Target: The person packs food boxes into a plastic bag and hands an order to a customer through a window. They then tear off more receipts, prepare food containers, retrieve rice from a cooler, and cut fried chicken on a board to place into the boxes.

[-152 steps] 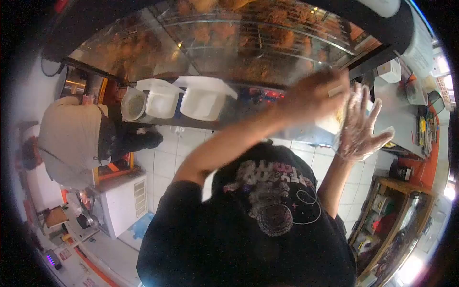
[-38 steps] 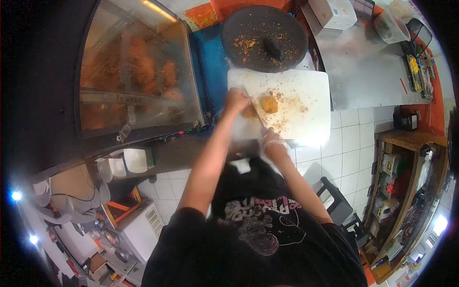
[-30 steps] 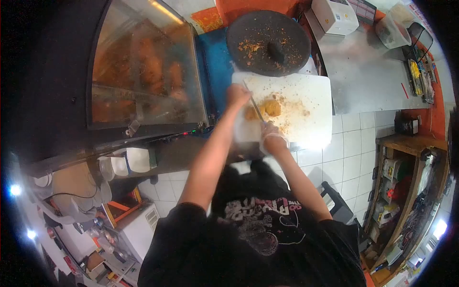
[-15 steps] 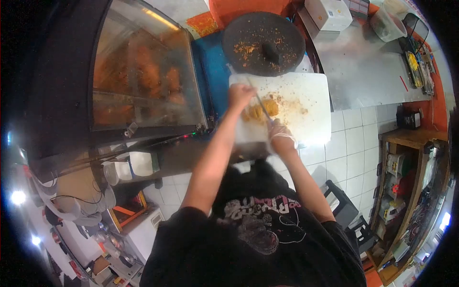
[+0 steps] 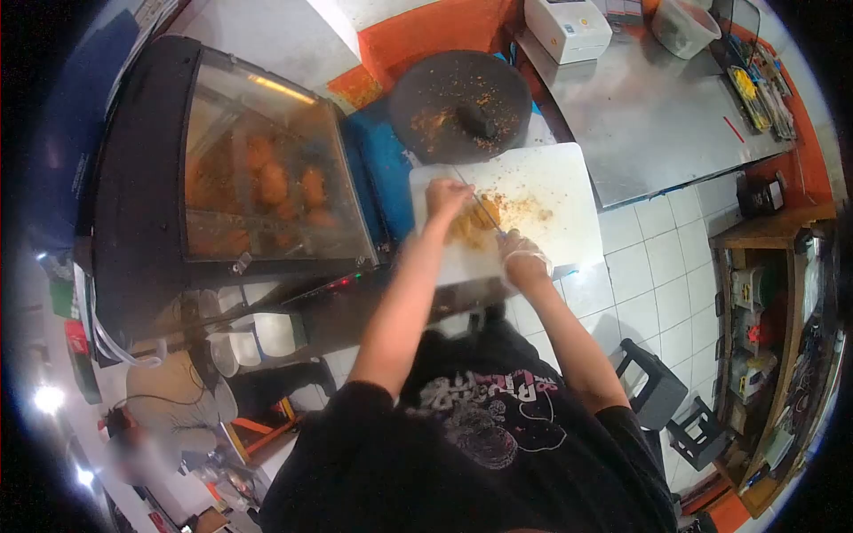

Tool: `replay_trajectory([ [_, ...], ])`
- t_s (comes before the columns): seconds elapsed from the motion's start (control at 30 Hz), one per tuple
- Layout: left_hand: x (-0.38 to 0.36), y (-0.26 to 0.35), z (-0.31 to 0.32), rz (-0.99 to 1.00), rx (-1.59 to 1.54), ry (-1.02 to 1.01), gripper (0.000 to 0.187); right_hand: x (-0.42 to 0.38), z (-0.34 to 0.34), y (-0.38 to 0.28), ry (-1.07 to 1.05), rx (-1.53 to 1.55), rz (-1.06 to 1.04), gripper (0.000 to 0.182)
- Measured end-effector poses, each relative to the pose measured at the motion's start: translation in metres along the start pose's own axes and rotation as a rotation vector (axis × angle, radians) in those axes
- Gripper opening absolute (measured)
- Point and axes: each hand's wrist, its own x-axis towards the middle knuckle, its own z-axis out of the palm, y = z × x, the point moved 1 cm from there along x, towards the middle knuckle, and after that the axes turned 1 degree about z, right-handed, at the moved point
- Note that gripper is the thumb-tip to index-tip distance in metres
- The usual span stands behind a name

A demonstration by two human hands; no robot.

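Observation:
A white cutting board (image 5: 569,209) lies in front of me, strewn with golden crumbs. On it sits a golden-brown breaded piece of food (image 5: 486,213), partly hidden by the knife and my left hand. The long knife (image 5: 486,211) crosses this piece at a slant. My right hand (image 5: 524,255), in a clear plastic glove, is closed round the handle at the near end. Toward the blade's far end, my left hand (image 5: 447,200) is closed, its fingertips pressed at the blade.
A dark round block (image 5: 460,107) with crumbs stands behind the board. Left is a glass-fronted warming cabinet (image 5: 267,169) holding fried pieces. A steel counter (image 5: 640,124) on the right carries a white printer (image 5: 569,28). Black stools (image 5: 653,386) stand on the tiled floor.
My view has shifted, showing more of the cabinet. Both hands remain at the knife, and the blade now lies lower across the breaded piece, nearer its left part.

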Motion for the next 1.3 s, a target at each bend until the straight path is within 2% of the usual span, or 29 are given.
replay_trajectory([
  [0.1, -0.01, 0.003, 0.009, 0.03, 0.075, 0.002, 0.025, 0.019, 0.051, 0.03, -0.051, 0.004, 0.013, 0.032],
  [0.13, -0.011, 0.005, 0.01, 0.009, 0.109, 0.006, 0.025, 0.028, 0.072, 0.041, 0.018, -0.018, -0.05, 0.028],
  [0.3, -0.004, 0.012, 0.012, -0.006, 0.433, 0.131, 0.029, 0.059, 0.072, 0.051, 0.155, -0.231, -0.197, 0.027],
  [0.33, -0.007, 0.006, 0.01, 0.071, 0.381, 0.11, 0.032, 0.063, 0.068, 0.057, 0.202, -0.298, -0.263, 0.029],
  [0.37, -0.017, -0.008, 0.007, 0.058, 0.377, 0.111, 0.032, 0.063, 0.067, 0.067, 0.191, -0.304, -0.268, 0.029],
  [0.43, -0.05, -0.019, -0.011, 0.284, 0.163, 0.133, 0.032, 0.05, 0.033, 0.066, 0.166, -0.52, -0.261, 0.024],
  [0.47, -0.077, -0.011, -0.029, 0.124, 0.065, -0.019, 0.032, 0.037, -0.001, 0.047, 0.025, -0.268, -0.026, 0.028],
  [0.5, -0.108, -0.008, -0.046, -0.04, -0.037, -0.166, 0.032, 0.037, -0.001, 0.043, 0.012, -0.275, -0.035, 0.028],
  [0.57, -0.157, -0.046, -0.062, -0.002, -0.066, -0.21, 0.031, 0.044, 0.0, 0.033, 0.195, -0.395, -0.107, 0.041],
  [0.6, -0.184, -0.049, -0.073, -0.098, -0.188, -0.264, 0.03, 0.049, 0.009, 0.021, 0.189, -0.274, -0.12, 0.059],
  [0.63, -0.21, -0.049, -0.085, -0.194, -0.309, -0.317, 0.029, 0.049, 0.014, 0.005, 0.172, -0.275, -0.134, 0.059],
  [0.7, -0.248, -0.074, -0.1, -0.259, -0.369, -0.266, 0.032, 0.048, 0.016, -0.03, 0.294, -0.061, -0.244, 0.076],
  [0.73, -0.261, -0.085, -0.103, -0.307, -0.433, -0.227, 0.035, 0.048, 0.021, -0.047, 0.283, -0.066, -0.263, 0.076],
  [0.8, -0.276, -0.11, -0.104, -0.357, -0.437, -0.176, 0.033, 0.046, 0.03, -0.078, 0.263, -0.206, -0.137, 0.084],
  [0.9, -0.292, -0.125, -0.118, -0.407, -0.447, -0.074, 0.032, 0.045, 0.05, -0.099, 0.234, -0.285, -0.175, 0.088],
  [0.97, -0.302, -0.143, -0.12, -0.336, -0.491, -0.016, 0.032, 0.071, 0.096, -0.083, 0.334, -0.275, -0.271, 0.07],
  [1.0, -0.306, -0.16, -0.119, -0.262, -0.528, 0.017, 0.033, 0.084, 0.112, -0.074, 0.307, -0.344, -0.297, 0.067],
  [1.03, -0.311, -0.164, -0.127, -0.273, -0.541, 0.082, 0.033, 0.091, 0.122, -0.069, 0.29, -0.415, -0.309, 0.063],
  [1.1, -0.319, -0.17, -0.144, -0.262, -0.381, -0.004, 0.035, 0.081, 0.105, -0.081, 0.283, -0.427, -0.297, 0.046],
  [1.17, -0.33, -0.193, -0.156, -0.255, -0.339, 0.028, 0.038, 0.072, 0.085, -0.093, 0.235, -0.342, -0.235, 0.032],
  [1.23, -0.345, -0.209, -0.174, -0.289, -0.379, 0.029, 0.041, 0.086, 0.099, -0.059, 0.443, -0.181, -0.402, 0.023],
  [1.3, -0.36, -0.228, -0.192, -0.299, -0.377, 0.058, 0.043, 0.079, 0.09, -0.047, 0.382, 0.001, -0.451, 0.025],
])
